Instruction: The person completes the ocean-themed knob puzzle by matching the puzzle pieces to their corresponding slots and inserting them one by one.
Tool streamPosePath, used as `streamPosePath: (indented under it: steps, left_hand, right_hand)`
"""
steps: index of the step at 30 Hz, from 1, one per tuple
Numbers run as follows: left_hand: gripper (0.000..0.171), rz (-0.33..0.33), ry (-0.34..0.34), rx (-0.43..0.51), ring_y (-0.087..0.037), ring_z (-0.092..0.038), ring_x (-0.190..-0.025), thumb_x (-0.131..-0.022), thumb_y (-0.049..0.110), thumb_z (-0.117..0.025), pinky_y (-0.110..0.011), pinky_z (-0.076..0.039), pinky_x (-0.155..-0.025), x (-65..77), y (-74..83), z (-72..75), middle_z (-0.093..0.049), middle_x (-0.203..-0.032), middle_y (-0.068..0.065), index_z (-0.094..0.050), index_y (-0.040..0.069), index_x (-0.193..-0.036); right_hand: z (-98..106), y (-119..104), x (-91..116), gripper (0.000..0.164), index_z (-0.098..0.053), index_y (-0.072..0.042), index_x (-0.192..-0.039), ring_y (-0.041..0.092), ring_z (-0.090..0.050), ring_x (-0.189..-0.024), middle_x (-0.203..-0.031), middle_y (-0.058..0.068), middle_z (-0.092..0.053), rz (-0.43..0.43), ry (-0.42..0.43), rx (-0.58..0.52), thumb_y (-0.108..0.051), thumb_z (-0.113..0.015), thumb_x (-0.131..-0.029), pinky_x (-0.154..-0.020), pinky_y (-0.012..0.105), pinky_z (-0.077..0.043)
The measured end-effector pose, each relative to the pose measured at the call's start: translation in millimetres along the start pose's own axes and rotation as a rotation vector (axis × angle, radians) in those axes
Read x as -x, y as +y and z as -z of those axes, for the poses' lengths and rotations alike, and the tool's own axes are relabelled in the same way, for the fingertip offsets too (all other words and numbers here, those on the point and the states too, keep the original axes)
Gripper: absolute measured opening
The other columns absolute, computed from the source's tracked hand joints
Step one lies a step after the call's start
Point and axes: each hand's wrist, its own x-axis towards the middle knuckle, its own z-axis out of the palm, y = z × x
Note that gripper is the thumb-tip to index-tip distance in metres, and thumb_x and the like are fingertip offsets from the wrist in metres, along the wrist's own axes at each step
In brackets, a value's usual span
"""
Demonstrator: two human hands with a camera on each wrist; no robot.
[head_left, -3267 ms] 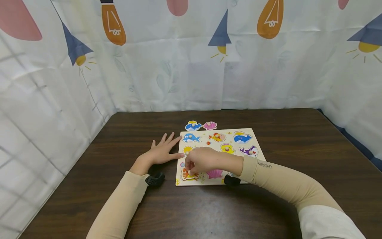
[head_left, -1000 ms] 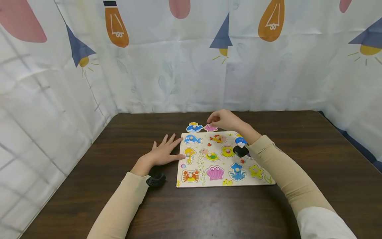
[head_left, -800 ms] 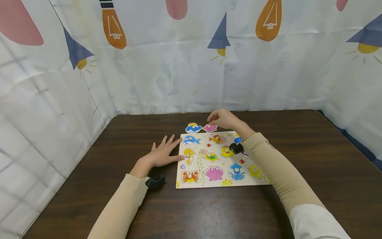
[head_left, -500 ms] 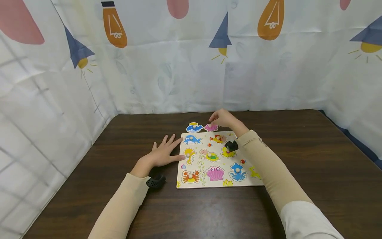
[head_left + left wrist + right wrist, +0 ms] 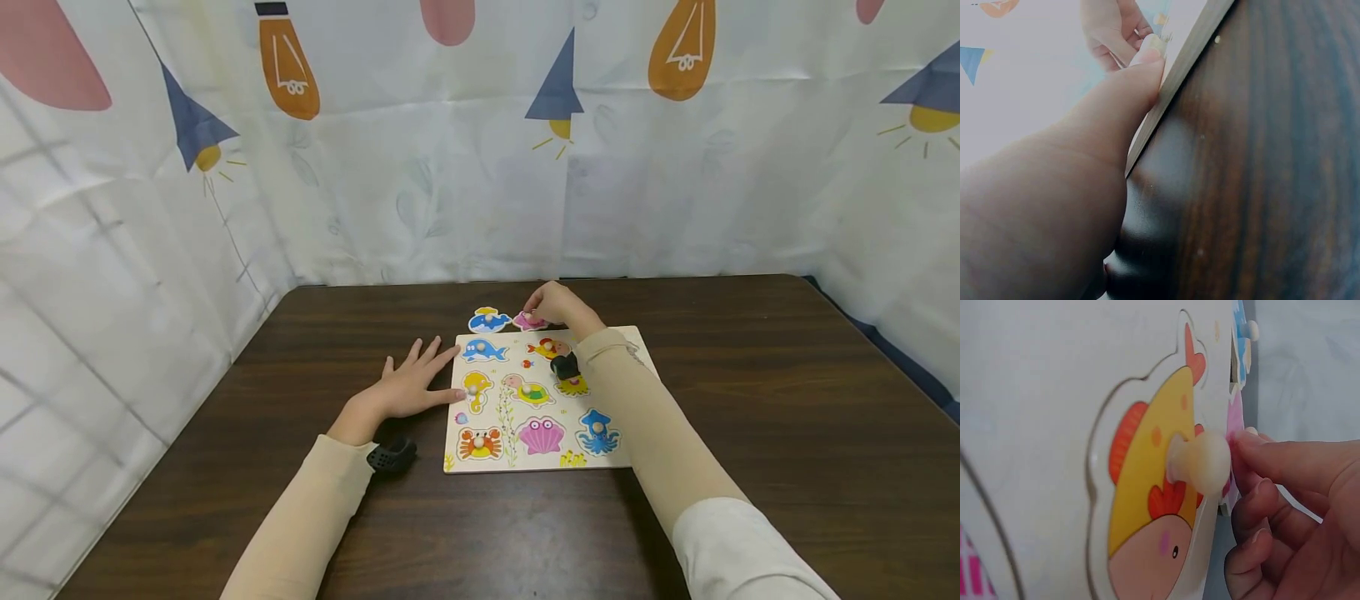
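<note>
My right hand (image 5: 558, 307) is behind the far edge of a wooden puzzle board (image 5: 532, 465), pinching the knob of a pink shell puzzle piece (image 5: 525, 323). In the right wrist view, thumb and forefinger meet at the knob of that shell piece (image 5: 1234, 412), and the other fingers are curled. My left hand (image 5: 405, 385) lies spread at the board's left edge, with its thumb and forefinger touching the board. A loose blue whale piece (image 5: 489, 321) lies just left of the shell. A pink shell picture (image 5: 540, 435) without a knob shows on the board.
Knobbed pieces sit in the board: a crab (image 5: 479, 443), a seahorse (image 5: 476, 390), a turtle (image 5: 532, 393), a squid (image 5: 597, 433) and a fish (image 5: 1144, 494). My right forearm covers the board's right side. A printed curtain (image 5: 480, 200) hangs behind the dark table (image 5: 360, 533).
My right hand has left the crab piece and gone to the shell piece beyond the board. Its forearm has since swung left over the board. The left hand has stayed put.
</note>
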Motion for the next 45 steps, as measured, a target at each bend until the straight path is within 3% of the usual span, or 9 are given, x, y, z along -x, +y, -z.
streamPosePath:
  steps: [6,23,36,45]
  left_hand:
    - [0.094,0.004,-0.004,-0.002,-0.044,0.005,-0.155,-0.094,0.07,-0.056,-0.079,0.002,-0.11,0.9,1.3,1.0,-0.003,-0.171,-0.014,-0.018,0.026,-0.167]
    - [0.094,0.003,-0.003,-0.003,-0.043,0.006,-0.155,-0.094,0.071,-0.055,-0.079,0.003,-0.109,-1.1,-1.7,-1.5,-0.002,-0.171,-0.014,-0.017,0.026,-0.167]
    - [0.093,-0.007,-0.002,-0.007,-0.042,0.006,-0.155,-0.094,0.072,-0.055,-0.079,0.003,-0.109,-1.9,-3.2,-2.7,-0.002,-0.172,-0.013,-0.017,0.028,-0.167]
    - [0.093,-0.002,-0.001,-0.003,-0.042,0.006,-0.155,-0.094,0.071,-0.055,-0.079,0.003,-0.11,1.4,-0.2,-0.4,-0.002,-0.172,-0.013,-0.017,0.026,-0.167]
  right_hand:
    - [0,0,-3,0.019,-0.075,-0.001,-0.116,0.025,-0.061,-0.093,-0.11,0.015,-0.07,-0.018,-0.01,-0.024,-0.007,-0.066,-0.101,-0.096,0.041,-0.052]
    - [2,-2,-4,0.013,-0.076,-0.001,-0.109,0.027,-0.064,-0.096,-0.108,0.013,-0.071,-0.041,-0.024,0.029,-0.008,-0.07,-0.098,-0.1,0.044,-0.051]
    - [7,6,5,0.015,-0.072,-0.001,-0.111,0.025,-0.058,-0.09,-0.109,0.014,-0.068,0.096,0.009,0.126,-0.011,-0.064,-0.103,-0.087,0.038,-0.051]
    - [11,4,16,0.014,-0.069,0.0,-0.109,0.022,-0.055,-0.084,-0.097,0.011,-0.063,0.187,-0.001,0.143,-0.012,-0.064,-0.103,-0.076,0.031,-0.046]
